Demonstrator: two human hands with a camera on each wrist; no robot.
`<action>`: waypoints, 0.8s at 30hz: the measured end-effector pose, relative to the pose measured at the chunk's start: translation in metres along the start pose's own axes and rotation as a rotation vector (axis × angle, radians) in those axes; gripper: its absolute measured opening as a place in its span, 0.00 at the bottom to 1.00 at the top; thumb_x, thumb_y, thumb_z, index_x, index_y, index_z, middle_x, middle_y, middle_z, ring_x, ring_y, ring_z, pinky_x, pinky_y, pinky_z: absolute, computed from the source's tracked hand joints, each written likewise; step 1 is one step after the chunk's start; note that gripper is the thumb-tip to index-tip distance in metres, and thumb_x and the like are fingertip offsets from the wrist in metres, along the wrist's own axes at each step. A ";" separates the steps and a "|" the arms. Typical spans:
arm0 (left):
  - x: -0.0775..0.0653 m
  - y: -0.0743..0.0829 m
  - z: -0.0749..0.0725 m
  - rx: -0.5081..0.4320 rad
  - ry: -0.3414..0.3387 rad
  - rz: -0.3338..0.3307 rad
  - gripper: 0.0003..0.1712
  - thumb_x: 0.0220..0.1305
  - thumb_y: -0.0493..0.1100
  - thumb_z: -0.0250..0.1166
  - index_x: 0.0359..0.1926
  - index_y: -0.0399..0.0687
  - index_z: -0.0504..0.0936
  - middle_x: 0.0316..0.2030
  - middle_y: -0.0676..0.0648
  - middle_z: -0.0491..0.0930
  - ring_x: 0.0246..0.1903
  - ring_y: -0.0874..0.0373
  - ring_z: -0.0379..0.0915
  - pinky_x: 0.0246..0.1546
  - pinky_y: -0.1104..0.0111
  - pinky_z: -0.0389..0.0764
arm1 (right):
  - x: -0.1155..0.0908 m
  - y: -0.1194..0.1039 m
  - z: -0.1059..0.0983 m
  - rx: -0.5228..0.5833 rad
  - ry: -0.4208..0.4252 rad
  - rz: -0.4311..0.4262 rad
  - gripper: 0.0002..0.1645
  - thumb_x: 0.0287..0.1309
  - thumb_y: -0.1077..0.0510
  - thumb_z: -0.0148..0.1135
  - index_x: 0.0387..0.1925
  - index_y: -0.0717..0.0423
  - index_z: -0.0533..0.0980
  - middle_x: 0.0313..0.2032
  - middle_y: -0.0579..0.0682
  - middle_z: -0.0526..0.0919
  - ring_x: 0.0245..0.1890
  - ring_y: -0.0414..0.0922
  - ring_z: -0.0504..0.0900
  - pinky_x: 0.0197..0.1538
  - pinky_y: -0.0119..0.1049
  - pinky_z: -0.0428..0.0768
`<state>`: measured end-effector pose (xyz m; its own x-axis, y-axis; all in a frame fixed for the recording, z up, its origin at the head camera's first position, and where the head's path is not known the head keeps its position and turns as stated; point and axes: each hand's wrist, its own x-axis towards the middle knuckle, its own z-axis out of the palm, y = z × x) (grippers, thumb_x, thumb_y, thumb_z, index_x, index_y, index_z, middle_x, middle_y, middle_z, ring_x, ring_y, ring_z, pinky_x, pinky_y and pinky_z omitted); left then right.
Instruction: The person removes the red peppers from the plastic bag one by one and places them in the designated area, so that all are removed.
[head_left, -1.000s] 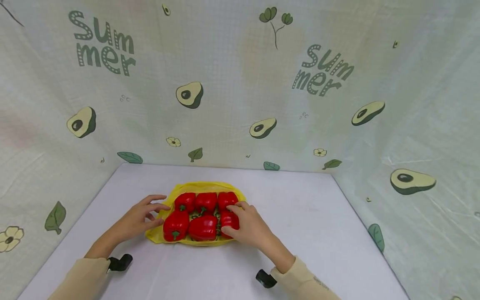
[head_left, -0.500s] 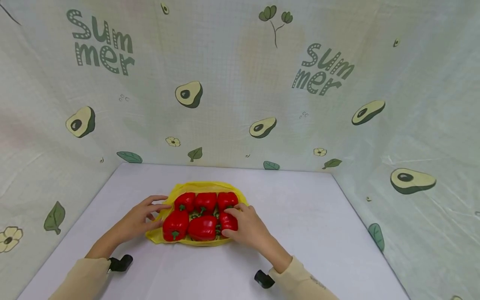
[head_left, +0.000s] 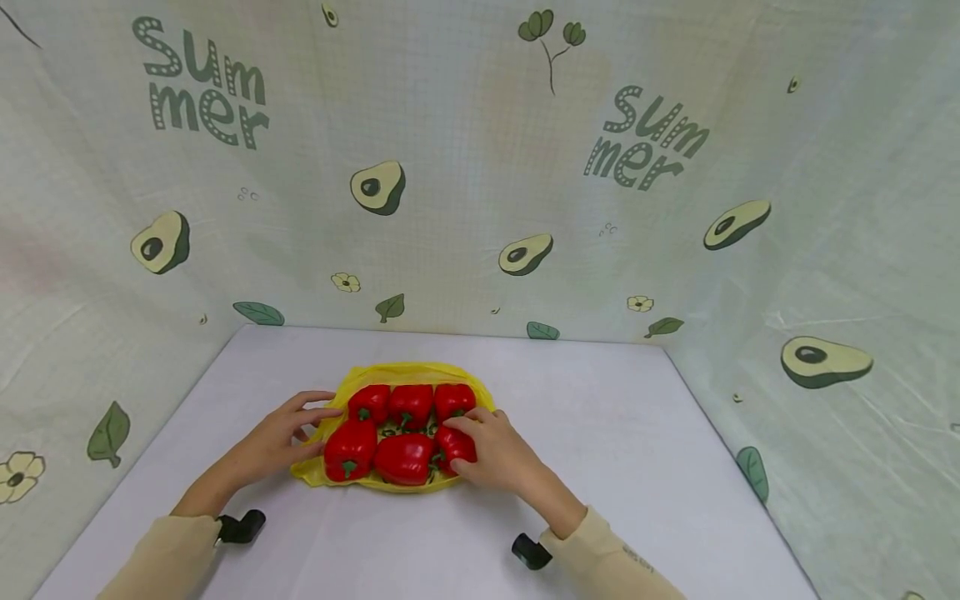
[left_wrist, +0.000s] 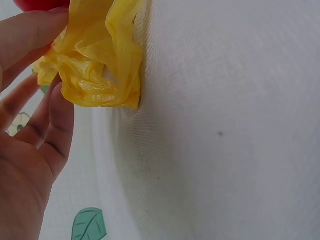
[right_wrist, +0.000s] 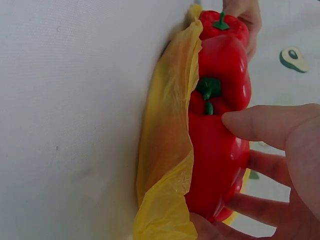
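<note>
Several red bell peppers with green stems lie in two rows on a spread yellow plastic bag. My right hand holds the front right bell pepper, fingers over its far side and thumb on its near side. In the right wrist view, the thumb presses beside the stem of that pepper. The front middle bell pepper lies on its side next to it. At the bag's left end, my left hand rests with fingers spread against the plastic, beside the front left bell pepper.
The bag lies on a white-covered table. Behind and beside it hangs a pale cloth printed with avocados and leaves. Each wrist carries a small black camera, one of them by the left sleeve.
The front right pepper has turned slightly and shifted a little left in my right hand. The front middle pepper has tipped slightly toward the near side. My left hand stays almost still.
</note>
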<state>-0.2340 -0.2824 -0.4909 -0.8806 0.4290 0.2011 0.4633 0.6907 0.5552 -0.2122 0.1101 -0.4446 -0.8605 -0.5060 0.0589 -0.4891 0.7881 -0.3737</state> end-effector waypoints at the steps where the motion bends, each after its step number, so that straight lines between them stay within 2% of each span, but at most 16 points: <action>1: 0.000 -0.001 0.000 0.004 0.001 0.000 0.29 0.64 0.38 0.77 0.66 0.49 0.84 0.72 0.39 0.68 0.54 0.47 0.80 0.45 0.72 0.86 | 0.000 0.000 0.001 0.004 0.003 0.000 0.33 0.63 0.48 0.75 0.69 0.46 0.78 0.64 0.56 0.78 0.61 0.54 0.74 0.54 0.49 0.86; 6: -0.001 -0.001 0.001 0.008 0.020 0.022 0.28 0.63 0.37 0.78 0.64 0.47 0.85 0.71 0.38 0.69 0.53 0.46 0.80 0.44 0.72 0.87 | 0.003 -0.001 0.006 0.023 0.034 0.018 0.35 0.61 0.45 0.78 0.67 0.45 0.78 0.62 0.55 0.79 0.57 0.53 0.74 0.51 0.47 0.86; 11: 0.001 0.001 0.000 -0.003 0.016 0.014 0.28 0.63 0.37 0.77 0.64 0.47 0.85 0.71 0.38 0.69 0.53 0.47 0.81 0.44 0.72 0.87 | 0.005 -0.003 0.007 0.024 0.059 0.036 0.33 0.60 0.48 0.78 0.65 0.48 0.78 0.60 0.55 0.80 0.53 0.53 0.75 0.48 0.43 0.85; 17: 0.002 0.004 0.000 -0.011 0.019 -0.016 0.27 0.64 0.37 0.77 0.64 0.47 0.85 0.71 0.38 0.69 0.52 0.48 0.81 0.43 0.74 0.86 | 0.004 -0.005 0.005 0.021 0.048 0.047 0.34 0.61 0.51 0.76 0.67 0.51 0.78 0.61 0.54 0.80 0.54 0.53 0.75 0.50 0.44 0.86; 24: 0.003 0.001 0.003 -0.023 0.023 -0.021 0.26 0.66 0.36 0.75 0.64 0.47 0.84 0.72 0.38 0.69 0.51 0.48 0.84 0.45 0.74 0.86 | 0.004 -0.005 0.004 0.016 0.017 0.048 0.34 0.62 0.51 0.75 0.68 0.48 0.78 0.63 0.56 0.78 0.56 0.56 0.76 0.52 0.48 0.86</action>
<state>-0.2357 -0.2786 -0.4916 -0.8924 0.4007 0.2077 0.4424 0.6858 0.5779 -0.2127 0.1028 -0.4462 -0.8853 -0.4615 0.0562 -0.4448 0.8056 -0.3914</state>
